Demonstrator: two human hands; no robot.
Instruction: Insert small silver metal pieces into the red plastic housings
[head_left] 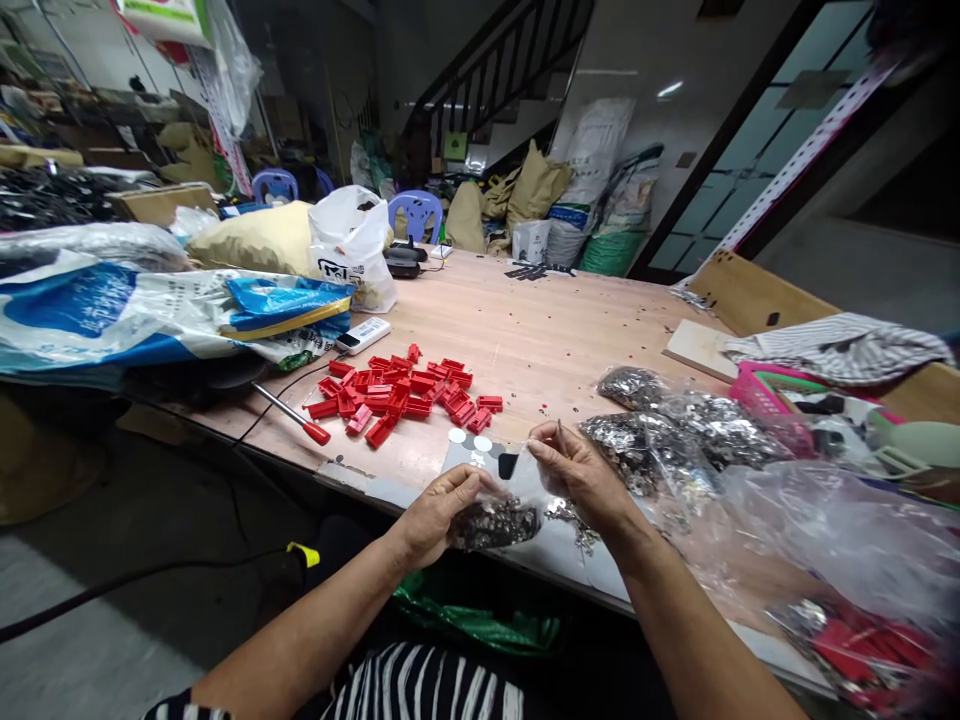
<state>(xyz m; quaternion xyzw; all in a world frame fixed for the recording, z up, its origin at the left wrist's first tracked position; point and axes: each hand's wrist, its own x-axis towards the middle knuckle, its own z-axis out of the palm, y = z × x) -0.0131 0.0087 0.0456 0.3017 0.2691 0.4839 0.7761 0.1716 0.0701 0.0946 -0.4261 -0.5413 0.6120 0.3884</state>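
Observation:
My left hand (pixel 435 512) is closed round a small clear plastic bag of tiny metal parts (pixel 496 522), held just above the table's near edge. My right hand (pixel 574 470) pinches the top edge of the same bag, fingers pressed together. Behind the hands lies a pile of several red plastic pieces (pixel 397 392) on the wooden table (pixel 525 330). Two white discs (pixel 470 438) and a black shape lie between the pile and my hands.
More clear bags of metal parts (pixel 660 425) lie to the right, beside a pink basket (pixel 765 392). A red-handled tool (pixel 294 412), a white remote (pixel 363 335), blue-white sacks (pixel 150 315) and a white bag (pixel 352 245) sit on the left. Sacks and blue chairs stand behind.

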